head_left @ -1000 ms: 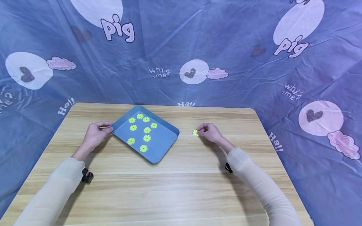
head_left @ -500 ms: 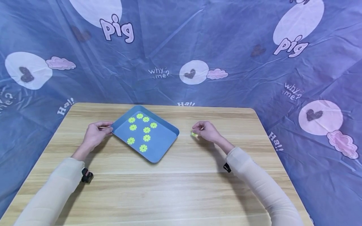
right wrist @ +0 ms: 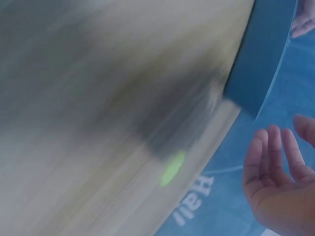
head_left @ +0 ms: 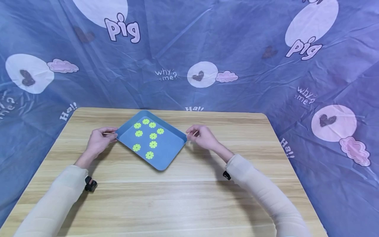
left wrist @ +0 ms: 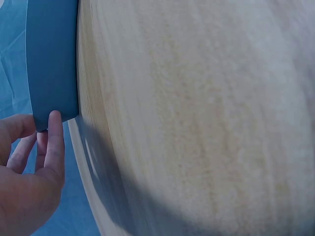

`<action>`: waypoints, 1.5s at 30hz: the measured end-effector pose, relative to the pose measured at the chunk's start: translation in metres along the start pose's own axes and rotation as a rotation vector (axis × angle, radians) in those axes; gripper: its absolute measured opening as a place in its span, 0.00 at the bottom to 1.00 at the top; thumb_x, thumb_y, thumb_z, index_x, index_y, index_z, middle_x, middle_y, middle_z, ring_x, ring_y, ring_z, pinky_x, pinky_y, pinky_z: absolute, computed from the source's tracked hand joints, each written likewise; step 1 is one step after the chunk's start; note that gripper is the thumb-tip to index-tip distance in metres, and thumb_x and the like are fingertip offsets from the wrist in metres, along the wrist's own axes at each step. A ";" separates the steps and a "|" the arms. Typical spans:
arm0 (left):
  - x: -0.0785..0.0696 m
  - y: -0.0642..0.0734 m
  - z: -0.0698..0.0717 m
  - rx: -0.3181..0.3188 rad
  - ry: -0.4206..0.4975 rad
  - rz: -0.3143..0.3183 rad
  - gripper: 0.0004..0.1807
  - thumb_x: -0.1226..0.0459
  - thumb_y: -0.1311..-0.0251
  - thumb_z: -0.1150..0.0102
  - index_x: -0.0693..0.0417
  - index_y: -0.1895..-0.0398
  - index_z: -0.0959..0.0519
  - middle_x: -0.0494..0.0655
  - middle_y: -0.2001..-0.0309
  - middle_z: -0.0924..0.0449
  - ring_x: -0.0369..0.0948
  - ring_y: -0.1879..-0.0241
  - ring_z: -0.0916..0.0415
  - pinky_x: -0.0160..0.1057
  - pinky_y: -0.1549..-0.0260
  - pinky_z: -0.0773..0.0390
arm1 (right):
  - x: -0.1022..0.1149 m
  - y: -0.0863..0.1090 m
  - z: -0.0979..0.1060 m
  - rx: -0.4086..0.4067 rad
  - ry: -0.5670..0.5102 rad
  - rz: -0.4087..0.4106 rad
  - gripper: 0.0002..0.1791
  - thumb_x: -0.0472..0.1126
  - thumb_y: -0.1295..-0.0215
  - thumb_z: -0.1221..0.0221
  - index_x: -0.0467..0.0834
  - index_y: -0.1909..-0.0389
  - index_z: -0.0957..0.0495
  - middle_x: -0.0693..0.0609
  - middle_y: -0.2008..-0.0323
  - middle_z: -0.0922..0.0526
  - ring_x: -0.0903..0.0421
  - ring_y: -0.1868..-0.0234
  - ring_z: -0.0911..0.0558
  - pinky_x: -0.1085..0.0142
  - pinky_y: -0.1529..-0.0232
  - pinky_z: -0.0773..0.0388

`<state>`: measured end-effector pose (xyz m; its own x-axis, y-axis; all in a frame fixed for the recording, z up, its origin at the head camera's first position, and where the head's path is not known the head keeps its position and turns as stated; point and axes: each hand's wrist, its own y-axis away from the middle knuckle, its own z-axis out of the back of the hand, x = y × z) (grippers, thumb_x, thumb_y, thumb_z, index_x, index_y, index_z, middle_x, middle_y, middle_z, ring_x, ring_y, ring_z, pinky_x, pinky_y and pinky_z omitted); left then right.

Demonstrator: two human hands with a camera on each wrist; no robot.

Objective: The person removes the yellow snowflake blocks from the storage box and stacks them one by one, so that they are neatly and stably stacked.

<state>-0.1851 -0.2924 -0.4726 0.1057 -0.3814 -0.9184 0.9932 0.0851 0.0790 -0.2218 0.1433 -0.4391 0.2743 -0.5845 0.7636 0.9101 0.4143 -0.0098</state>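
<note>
A blue rectangular tray [head_left: 165,149] lies turned on the wooden table, with several yellow-green flower-shaped discs [head_left: 153,136] spread flat inside it. At its left corner my left hand [head_left: 99,140] pinches the rim; in the left wrist view the thumb is at the rim and a fingertip presses the outer wall [left wrist: 53,59]. My right hand [head_left: 204,136] hovers at the tray's right corner, thumb and fingers apart with nothing between them. One loose yellow-green disc [right wrist: 172,168] lies on the table in the right wrist view; in the head view the right hand hides it.
The wooden table [head_left: 177,204] reaches back to a blue printed cloth [head_left: 165,92] that hangs behind and at the sides. Dark wrist cameras [head_left: 90,183] sit under both light sleeves [head_left: 56,200].
My right hand has let go of the loose disc and moved left to the tray's right corner. The left hand and the tray have stayed in place.
</note>
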 end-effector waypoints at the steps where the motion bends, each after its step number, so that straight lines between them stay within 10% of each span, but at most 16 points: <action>1: 0.000 0.000 0.000 0.001 0.000 0.001 0.22 0.72 0.28 0.40 0.77 0.35 0.25 0.29 0.65 0.19 0.21 0.68 0.18 0.27 0.60 0.08 | 0.003 -0.001 -0.003 0.002 -0.003 0.016 0.11 0.37 0.30 0.34 0.37 0.50 0.14 0.43 0.60 0.11 0.52 0.62 0.15 0.69 0.59 0.15; 20: 0.000 0.001 -0.001 0.010 0.023 0.009 0.23 0.72 0.27 0.41 0.78 0.34 0.26 0.23 0.66 0.22 0.20 0.68 0.19 0.26 0.59 0.08 | 0.034 -0.010 -0.059 0.142 0.231 0.238 0.18 0.46 0.28 0.32 0.43 0.43 0.15 0.49 0.52 0.11 0.54 0.51 0.14 0.64 0.49 0.13; 35: 0.001 0.000 -0.001 0.010 0.019 0.004 0.23 0.72 0.27 0.41 0.78 0.34 0.26 0.22 0.67 0.22 0.20 0.68 0.19 0.26 0.60 0.08 | 0.043 -0.019 -0.102 0.253 0.440 0.312 0.21 0.54 0.28 0.33 0.49 0.40 0.15 0.54 0.47 0.12 0.56 0.41 0.16 0.63 0.35 0.16; 45: 0.002 -0.001 0.000 0.019 0.019 0.012 0.24 0.71 0.28 0.40 0.77 0.33 0.27 0.23 0.66 0.22 0.20 0.67 0.18 0.26 0.59 0.08 | 0.048 -0.023 -0.112 0.296 0.515 0.288 0.22 0.56 0.27 0.35 0.52 0.38 0.16 0.56 0.46 0.15 0.58 0.45 0.18 0.67 0.44 0.15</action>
<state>-0.1856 -0.2928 -0.4742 0.1171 -0.3624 -0.9246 0.9926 0.0723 0.0973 -0.1950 0.0271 -0.4742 0.6743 -0.6505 0.3495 0.6746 0.7352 0.0667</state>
